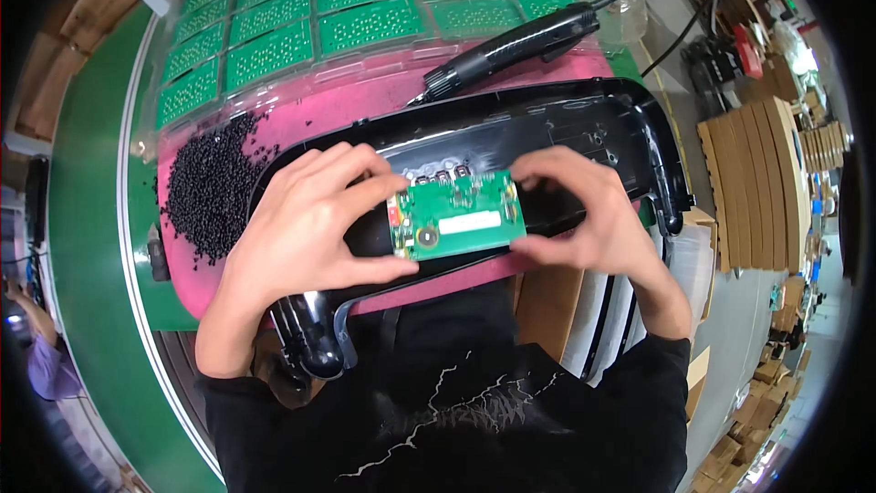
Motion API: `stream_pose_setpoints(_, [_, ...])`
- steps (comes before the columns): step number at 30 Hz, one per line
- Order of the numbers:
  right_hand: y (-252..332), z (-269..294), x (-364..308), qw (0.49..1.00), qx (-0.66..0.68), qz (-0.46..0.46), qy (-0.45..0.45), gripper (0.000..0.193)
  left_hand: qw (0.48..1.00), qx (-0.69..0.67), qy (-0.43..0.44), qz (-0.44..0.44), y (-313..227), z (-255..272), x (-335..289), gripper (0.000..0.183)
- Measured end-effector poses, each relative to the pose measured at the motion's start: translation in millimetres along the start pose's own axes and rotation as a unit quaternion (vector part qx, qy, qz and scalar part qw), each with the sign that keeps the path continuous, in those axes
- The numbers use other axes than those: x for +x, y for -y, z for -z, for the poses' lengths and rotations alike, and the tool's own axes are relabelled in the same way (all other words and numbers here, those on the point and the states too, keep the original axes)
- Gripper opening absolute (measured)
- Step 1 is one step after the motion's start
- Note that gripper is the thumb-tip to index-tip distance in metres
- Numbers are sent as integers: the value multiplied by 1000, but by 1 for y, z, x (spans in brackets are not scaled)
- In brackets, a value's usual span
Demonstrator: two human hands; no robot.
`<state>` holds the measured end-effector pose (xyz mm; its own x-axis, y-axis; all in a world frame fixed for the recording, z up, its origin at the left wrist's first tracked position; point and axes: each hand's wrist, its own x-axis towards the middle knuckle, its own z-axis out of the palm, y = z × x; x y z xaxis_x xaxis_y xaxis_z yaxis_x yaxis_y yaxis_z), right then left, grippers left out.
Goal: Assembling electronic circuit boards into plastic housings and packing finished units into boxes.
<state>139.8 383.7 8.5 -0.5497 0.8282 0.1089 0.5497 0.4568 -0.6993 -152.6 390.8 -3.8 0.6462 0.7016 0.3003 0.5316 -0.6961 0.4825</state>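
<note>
Between both hands I hold a green circuit board (470, 239) by its two short ends, with small parts, a round component and a white strip on its face. My left hand (315, 219) pinches the left end between thumb and fingers. At the right end, my right hand (584, 210) grips with thumb below and fingers above. Under the board lies a black plastic shell (566, 119), long and curved, with its hollow inner side up. Some metal pieces show in the shell just behind the board, which hides part of its middle.
A pink mat (301, 110) covers the green bench (100, 128). On it, a heap of tiny black screws (214, 183) lies left and a black electric screwdriver (511, 50) behind the shell. Clear trays hold several green boards (365, 14). Flat cardboard (753, 187) is stacked at right.
</note>
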Motion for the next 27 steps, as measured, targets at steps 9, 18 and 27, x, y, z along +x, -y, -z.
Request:
stream_pose_setpoints(9, [-27, -18, 30, 998, 14, 49, -23, 51, 992, 99, 7, 73, 0, -3, -1, 52])
stream_pose_setpoints(18, [-34, -20, 33, 997, -17, 67, -24, 53, 988, 92, 43, 116, -3, -5, 5, 63])
stream_pose_setpoints(27, [-37, -18, 44, 998, -12, 66, -5, 53, 987, 82, 55, 126, 2, 0, 10, 61])
